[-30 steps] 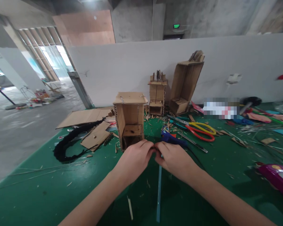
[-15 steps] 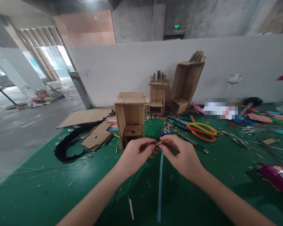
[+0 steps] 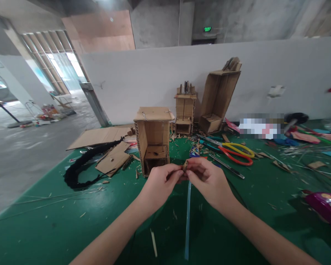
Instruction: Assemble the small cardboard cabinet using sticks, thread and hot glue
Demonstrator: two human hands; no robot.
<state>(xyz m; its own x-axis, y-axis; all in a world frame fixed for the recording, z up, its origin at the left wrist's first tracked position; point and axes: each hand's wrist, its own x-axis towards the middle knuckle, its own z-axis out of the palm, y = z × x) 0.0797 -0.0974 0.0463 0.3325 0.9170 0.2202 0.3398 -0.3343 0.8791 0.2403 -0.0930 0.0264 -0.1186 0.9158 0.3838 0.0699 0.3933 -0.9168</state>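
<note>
A small piece of cardboard (image 3: 185, 166) is pinched between the fingertips of both hands, over the green table. My left hand (image 3: 161, 180) closes on its left side, thumb and forefinger together. From the other side, my right hand (image 3: 208, 178) grips it with thumb and fingers, the piece standing roughly upright. Just behind my left hand stands an open-fronted cardboard box (image 3: 154, 129) with an inner shelf and a bent wire on top. Below the hands a blue strip (image 3: 188, 221) lies lengthwise on the table.
Scissors with red and yellow handles (image 3: 237, 152) and a utility knife (image 3: 227, 167) lie right of my hands. Two more cardboard structures, a small one (image 3: 184, 114) and a tall one (image 3: 220, 95), stand by the wall. A black braided cord (image 3: 77, 176) and cardboard scraps (image 3: 113, 160) lie left.
The small cardboard piece has turned from lying nearly flat to standing more upright between my fingers. Both hands stay in nearly the same place.
</note>
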